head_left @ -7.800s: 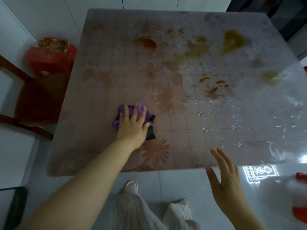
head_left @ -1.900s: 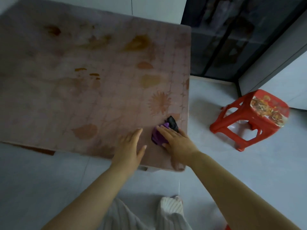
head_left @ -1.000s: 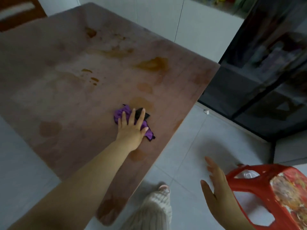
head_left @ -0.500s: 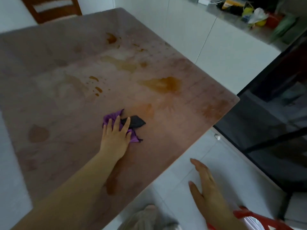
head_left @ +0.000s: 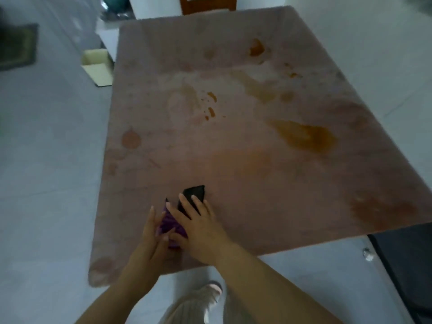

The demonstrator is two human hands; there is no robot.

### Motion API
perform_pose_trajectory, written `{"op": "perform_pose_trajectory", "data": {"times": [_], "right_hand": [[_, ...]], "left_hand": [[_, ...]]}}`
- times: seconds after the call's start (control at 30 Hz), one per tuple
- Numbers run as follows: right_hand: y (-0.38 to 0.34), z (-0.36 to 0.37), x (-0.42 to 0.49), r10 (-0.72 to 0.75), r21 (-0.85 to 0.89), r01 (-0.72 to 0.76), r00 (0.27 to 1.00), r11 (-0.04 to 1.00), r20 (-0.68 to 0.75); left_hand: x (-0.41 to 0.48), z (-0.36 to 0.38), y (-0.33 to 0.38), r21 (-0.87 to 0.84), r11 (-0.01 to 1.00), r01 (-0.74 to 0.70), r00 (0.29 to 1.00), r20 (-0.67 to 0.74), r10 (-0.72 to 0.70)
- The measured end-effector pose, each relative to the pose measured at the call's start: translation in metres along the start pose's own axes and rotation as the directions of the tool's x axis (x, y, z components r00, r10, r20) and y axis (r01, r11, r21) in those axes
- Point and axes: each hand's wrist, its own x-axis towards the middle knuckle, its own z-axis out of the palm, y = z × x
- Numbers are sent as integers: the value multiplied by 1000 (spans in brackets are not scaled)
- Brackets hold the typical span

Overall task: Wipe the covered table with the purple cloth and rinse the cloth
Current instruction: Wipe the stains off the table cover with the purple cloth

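Observation:
The covered table (head_left: pixel 233 164) fills the head view, its pinkish cover marked with brown smears; the largest stain (head_left: pixel 304 136) is at the right. The purple cloth (head_left: pixel 170 222), with a black corner (head_left: pixel 195 192) sticking out ahead, lies near the table's near edge. My right hand (head_left: pixel 201 226) presses flat on top of it, fingers spread. Pressed against the cloth's left side is my left hand (head_left: pixel 150 235), its thumb and fingers around that edge. Most of the cloth is hidden under the two hands.
A wooden chair (head_left: pixel 208 4) stands at the table's far end. An open cardboard box (head_left: pixel 98 66) sits on the floor by the far left corner, a dark mat (head_left: pixel 16 46) further left. A dark glass-fronted unit (head_left: pixel 409 265) is at the near right.
I have walked round the table, so the view has turned. My left hand drew the cloth back towards the near edge, and my right hand, free before, has come down on top of it.

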Motion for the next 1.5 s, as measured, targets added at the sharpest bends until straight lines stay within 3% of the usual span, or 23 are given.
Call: {"op": "perform_pose_trajectory", "data": {"times": [0.13,0.27,0.37,0.43,0.57,0.77,0.9,1.0,1.1,1.2,1.4,1.5], "right_hand": [[28,6,-5,-156,-182,146,987,973,-42],[92,-12,-37,-93,-342,39,985,939,-145],[158,-41,-65,177,-182,-242,932,953,-315],[189,-60,-78,341,-45,-372,887,927,-311],[206,-82,-61,368,41,-374,879,927,-303],[161,-89,4,355,204,-307,895,930,-271],[101,-72,47,235,213,-201,961,956,-144],[42,-37,57,-7,60,8,1000,998,-20],[2,3,34,-236,-123,251,963,960,126],[11,22,-1,-340,-263,350,937,899,83],[116,-13,-55,-46,-313,10,993,950,-107],[161,-47,-67,217,-207,-263,951,942,-218]], "left_hand": [[-18,4,-6,44,997,65,986,-154,-57],[-37,13,-10,95,990,106,971,-224,-82],[-45,27,-7,253,965,75,972,-236,-14],[-49,36,-6,319,945,77,974,-226,-3],[-55,42,-10,400,909,121,978,-206,-40],[-59,39,-16,417,894,166,976,-201,-87],[-57,30,-17,407,893,194,970,-213,-114],[-53,22,-17,389,903,181,970,-221,-100],[-46,11,-19,373,920,117,975,-217,-36],[-37,-2,-23,389,918,75,980,-199,5],[-18,-22,-32,391,916,88,983,-185,-15],[-12,-30,-33,392,918,56,988,-154,5]]}}
